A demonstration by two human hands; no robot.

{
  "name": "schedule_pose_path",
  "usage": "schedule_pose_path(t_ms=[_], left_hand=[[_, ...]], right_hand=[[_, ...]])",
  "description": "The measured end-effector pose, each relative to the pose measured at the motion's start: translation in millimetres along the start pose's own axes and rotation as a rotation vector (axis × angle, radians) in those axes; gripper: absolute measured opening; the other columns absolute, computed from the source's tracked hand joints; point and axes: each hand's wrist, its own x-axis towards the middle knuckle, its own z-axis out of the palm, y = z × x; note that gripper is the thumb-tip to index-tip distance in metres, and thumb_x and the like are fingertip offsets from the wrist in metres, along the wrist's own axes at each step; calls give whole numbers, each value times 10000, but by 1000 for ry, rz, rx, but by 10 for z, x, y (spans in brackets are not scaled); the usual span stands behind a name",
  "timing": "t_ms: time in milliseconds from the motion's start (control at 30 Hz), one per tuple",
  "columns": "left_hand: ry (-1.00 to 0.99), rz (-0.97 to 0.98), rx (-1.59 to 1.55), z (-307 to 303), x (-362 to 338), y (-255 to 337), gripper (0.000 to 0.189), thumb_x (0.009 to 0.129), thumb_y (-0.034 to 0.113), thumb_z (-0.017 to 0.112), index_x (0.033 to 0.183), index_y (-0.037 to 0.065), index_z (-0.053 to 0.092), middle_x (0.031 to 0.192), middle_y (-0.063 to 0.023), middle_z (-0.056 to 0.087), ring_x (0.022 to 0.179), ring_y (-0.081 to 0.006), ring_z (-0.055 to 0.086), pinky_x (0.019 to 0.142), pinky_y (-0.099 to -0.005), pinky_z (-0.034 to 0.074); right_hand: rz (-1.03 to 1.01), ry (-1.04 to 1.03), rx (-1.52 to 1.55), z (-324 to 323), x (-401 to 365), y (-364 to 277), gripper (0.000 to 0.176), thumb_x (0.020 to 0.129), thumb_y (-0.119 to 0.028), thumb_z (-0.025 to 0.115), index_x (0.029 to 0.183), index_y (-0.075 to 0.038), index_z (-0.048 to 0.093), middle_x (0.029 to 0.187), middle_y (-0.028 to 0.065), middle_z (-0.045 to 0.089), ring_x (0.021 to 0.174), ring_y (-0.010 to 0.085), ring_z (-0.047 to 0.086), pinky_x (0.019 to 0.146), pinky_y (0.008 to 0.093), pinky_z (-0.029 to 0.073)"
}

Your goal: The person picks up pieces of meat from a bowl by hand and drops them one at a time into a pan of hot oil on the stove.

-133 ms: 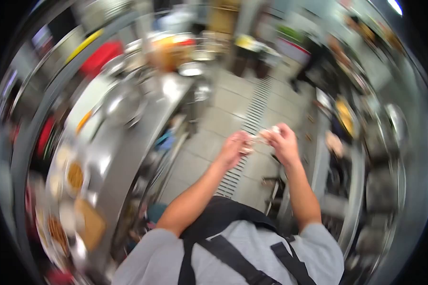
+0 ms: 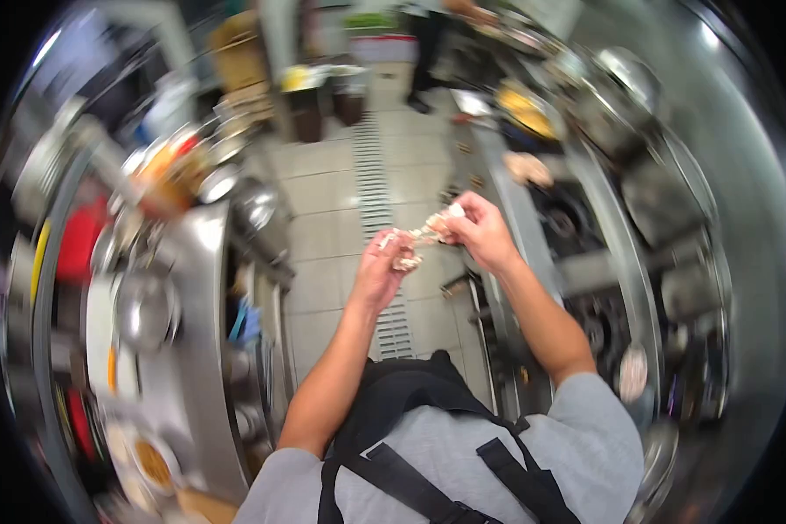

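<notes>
Stretched between my two hands, over the floor drain, is a crumpled, lumpy whitish-pink strip [image 2: 426,231]; what it is made of I cannot make out. My left hand [image 2: 386,266] has curled fingers closed on its near end, with whitish bits showing on and between them. A pinch of thumb and fingers in my right hand [image 2: 482,231] grips the other end, slightly higher and to the right. Both forearms reach forward from the grey sleeves.
A steel counter [image 2: 203,349] with bowls runs along the left. On the right is a stove line with burners [image 2: 563,223] and a large pot [image 2: 624,79]. Ahead stand bins [image 2: 306,109] and another person's dark-clad leg [image 2: 424,65]. A drain grate [image 2: 371,166] splits the tiled floor.
My view has swung to the right, so the counter, bins and stove have shifted left in the picture. Both hands still hold the whitish strip, and it shows more sharply.
</notes>
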Motion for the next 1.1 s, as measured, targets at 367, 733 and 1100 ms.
schedule_pose_path(t_ms=[367,733,1100], left_hand=[[-615,-470,256,2349,1326,-2409,223,906,130,558,1112,52,525,906,-3,570,741,-72,510,658,-254,455],[-1183,-561,826,3472,934,-5166,199,864,208,612,924,21,638,795,-31,638,714,-94,558,666,-249,448],[-1644,-397,1120,3532,1082,-5646,273,730,223,729,907,34,643,809,-152,640,726,-244,596,712,-336,470]], right_hand=[[-228,756,-55,-2542,-2364,-1082,171,834,-27,583,977,-77,506,921,58,627,792,114,606,653,235,499],[472,1109,-422,-3837,-4627,-544,338,757,-30,596,1089,-6,535,951,90,604,863,164,613,739,319,533],[247,1249,-908,-3770,-4613,-336,287,689,-151,681,945,-30,631,819,111,655,745,213,640,705,319,505]])
